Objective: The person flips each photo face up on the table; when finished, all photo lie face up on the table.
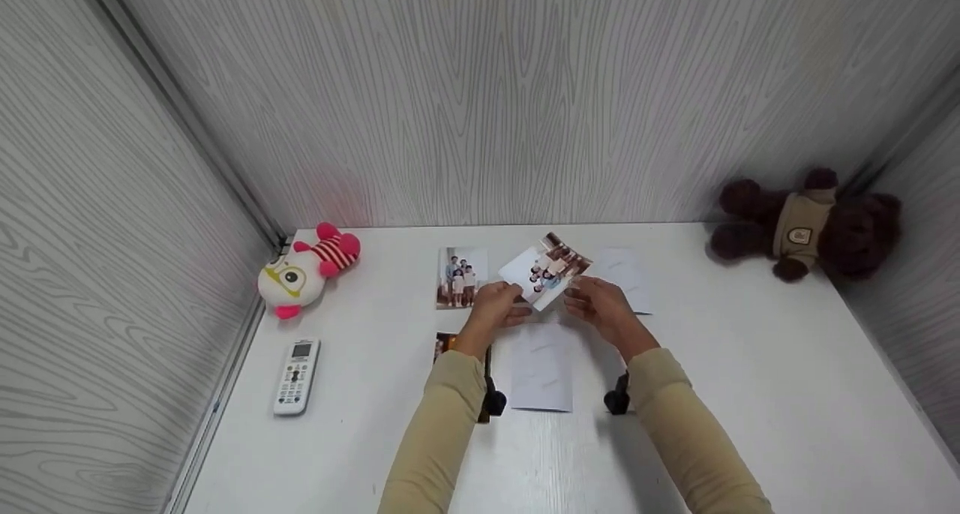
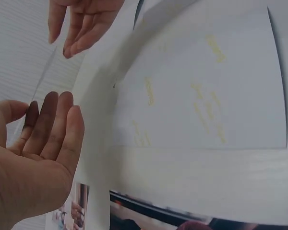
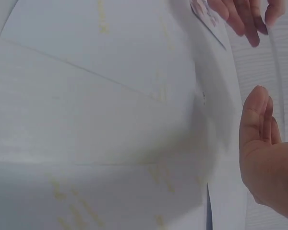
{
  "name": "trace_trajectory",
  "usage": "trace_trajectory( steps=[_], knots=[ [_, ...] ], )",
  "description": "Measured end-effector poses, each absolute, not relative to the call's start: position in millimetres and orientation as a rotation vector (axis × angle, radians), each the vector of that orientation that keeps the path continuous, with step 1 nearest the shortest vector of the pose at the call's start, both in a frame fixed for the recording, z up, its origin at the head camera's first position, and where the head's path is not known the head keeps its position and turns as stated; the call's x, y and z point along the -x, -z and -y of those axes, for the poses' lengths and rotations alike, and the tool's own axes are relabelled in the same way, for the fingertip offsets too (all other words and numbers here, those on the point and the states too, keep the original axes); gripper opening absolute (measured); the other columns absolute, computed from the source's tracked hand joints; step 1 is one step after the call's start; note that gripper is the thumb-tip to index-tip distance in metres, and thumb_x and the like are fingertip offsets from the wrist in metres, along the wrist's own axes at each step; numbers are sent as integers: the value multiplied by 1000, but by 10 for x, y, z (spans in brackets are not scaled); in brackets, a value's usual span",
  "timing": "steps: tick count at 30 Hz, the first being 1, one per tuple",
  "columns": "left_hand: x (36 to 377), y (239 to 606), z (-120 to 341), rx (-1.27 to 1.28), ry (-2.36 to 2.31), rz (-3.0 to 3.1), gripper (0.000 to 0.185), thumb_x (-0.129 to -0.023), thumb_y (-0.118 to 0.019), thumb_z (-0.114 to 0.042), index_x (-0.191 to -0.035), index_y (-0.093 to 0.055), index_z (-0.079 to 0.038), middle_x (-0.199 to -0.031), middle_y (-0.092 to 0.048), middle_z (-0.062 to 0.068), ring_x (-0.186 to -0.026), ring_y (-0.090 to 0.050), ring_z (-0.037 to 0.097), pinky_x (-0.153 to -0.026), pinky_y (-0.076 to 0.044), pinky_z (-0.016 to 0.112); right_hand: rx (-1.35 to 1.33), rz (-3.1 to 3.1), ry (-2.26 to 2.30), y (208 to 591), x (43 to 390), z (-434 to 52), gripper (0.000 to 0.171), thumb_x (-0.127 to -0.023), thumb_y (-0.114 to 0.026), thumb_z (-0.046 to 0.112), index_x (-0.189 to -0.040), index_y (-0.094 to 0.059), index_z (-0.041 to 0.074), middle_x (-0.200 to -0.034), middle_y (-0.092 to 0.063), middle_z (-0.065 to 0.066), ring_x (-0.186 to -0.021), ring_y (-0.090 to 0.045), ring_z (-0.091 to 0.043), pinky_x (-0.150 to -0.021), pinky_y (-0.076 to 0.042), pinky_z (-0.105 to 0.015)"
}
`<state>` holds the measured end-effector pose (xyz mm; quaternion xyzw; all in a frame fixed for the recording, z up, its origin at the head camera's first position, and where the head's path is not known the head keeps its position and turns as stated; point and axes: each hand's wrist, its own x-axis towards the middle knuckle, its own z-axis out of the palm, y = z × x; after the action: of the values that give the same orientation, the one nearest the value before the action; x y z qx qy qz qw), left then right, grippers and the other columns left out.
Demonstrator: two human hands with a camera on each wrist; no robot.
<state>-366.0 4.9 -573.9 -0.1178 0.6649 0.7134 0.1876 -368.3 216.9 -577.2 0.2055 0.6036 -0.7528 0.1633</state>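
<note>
Photograph (image 1: 546, 271) hanging tilted above the white table (image 1: 750, 394), picture side up, pinched at its left edge by the left hand (image 1: 496, 308) and at its right edge by the right hand (image 1: 604, 304). Possibly slipping free and landing skewed, being glossy, thin and gripped only by fingertips; possibly bending or picking up smudges under a firmer pinch. Lying flat below: a face-down print (image 1: 541, 365), matte white with faint yellow backprint, and another face-down print (image 1: 624, 275) further back. Resting face-up nearby, a rectangular family photo (image 1: 460, 277). Sitting apart, a hard plastic remote (image 1: 296, 376), a plush chick (image 1: 306, 271) and a fuzzy brown bear (image 1: 806, 225).
</note>
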Motion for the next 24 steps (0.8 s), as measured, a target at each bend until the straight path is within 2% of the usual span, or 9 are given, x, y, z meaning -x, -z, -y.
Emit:
trace_trajectory(
  steps=[5, 9, 13, 17, 20, 22, 24],
  knots=[
    [3674, 5738, 26, 227, -1827, -1984, 14, -95, -54, -17, -90, -61, -6, -112, -72, 16, -91, -77, 26, -89, -61, 43, -620, -1736, 2163, 5827, 3651, -2313, 43, -107, -52, 25, -145, -45, 4, -105, -66, -2, -88, -68, -9, -84, -59, -24],
    [3677, 5720, 46, 180, -1765, -2005, 15, -97, -55, -17, -85, -55, -8, -102, -70, 12, -89, -77, 26, -90, -61, 46, -573, -1772, 2181, 5862, 3622, -2385, 35, -107, -51, 17, -139, -50, 1, -92, -68, 1, -81, -69, -8, -81, -58, -24],
    [3668, 5722, 23, 243, -1876, -1940, 12, -98, -60, -14, -105, -61, -4, -106, -67, 11, -82, -74, 23, -89, -61, 45, -550, -1718, 2235, 5858, 3598, -2391, 28, -106, -52, 10, -132, -52, -1, -89, -69, 0, -80, -70, -9, -85, -60, -27],
    [3645, 5775, -49, 336, -2037, -1812, 28, -98, -62, -10, -124, -58, 0, -118, -65, 18, -98, -74, 35, -90, -61, 42, -545, -1626, 2298, 5858, 3604, -2352, 22, -105, -52, 8, -126, -53, 0, -87, -70, -2, -79, -72, -11, -86, -61, -28],
    [3614, 5825, -122, 386, -2140, -1687, 31, -100, -61, -9, -129, -57, 2, -122, -65, 21, -116, -68, 40, -91, -61, 40, -526, -1576, 2343, 5869, 3610, -2315, 14, -106, -51, 7, -119, -53, 1, -85, -71, -3, -77, -73, -12, -83, -61, -27],
    [3589, 5848, -161, 433, -2204, -1612, 35, -101, -60, -9, -134, -56, 2, -123, -66, 20, -117, -68, 38, -88, -62, 38, -507, -1544, 2366, 5872, 3604, -2296, 12, -106, -50, 6, -116, -53, 1, -84, -72, -4, -77, -73, -13, -82, -62, -26],
    [3577, 5872, -179, 487, -2271, -1559, 38, -101, -59, -9, -137, -54, 1, -119, -67, 17, -110, -71, 35, -86, -62, 36, -501, -1535, 2362, 5876, 3594, -2272, 12, -106, -50, 6, -116, -53, 2, -85, -73, -4, -78, -74, -13, -81, -62, -27]
  ],
)
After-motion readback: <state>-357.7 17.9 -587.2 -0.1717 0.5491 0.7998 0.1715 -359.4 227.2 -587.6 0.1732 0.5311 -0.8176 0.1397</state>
